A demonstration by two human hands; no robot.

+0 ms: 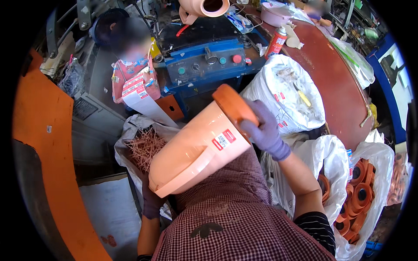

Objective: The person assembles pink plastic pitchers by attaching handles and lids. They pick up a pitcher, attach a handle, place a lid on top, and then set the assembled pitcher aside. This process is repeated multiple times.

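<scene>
A peach plastic jug (pixel 191 141) is tilted across my lap, with its rim end up and to the right. On its side are a long handle (pixel 185 172) and a red-and-white barcode sticker (pixel 224 139). An orange-brown lid (pixel 230 104) sits at the jug's top end. My right hand (pixel 266 129), in a purple-grey glove, is closed around the lid's edge. Gloved as well, my left hand (pixel 152 201) holds the jug's base from below; its fingers are mostly hidden behind the jug.
Ahead stands a blue control panel (pixel 204 63) with another jug (pixel 202 8) above it. A sticker roll hangs from a pink basket (pixel 152 87). White sacks (pixel 283 95) stand at right, one holding orange lids (pixel 359 195). Thin brown sticks (pixel 146 150) fill a left sack.
</scene>
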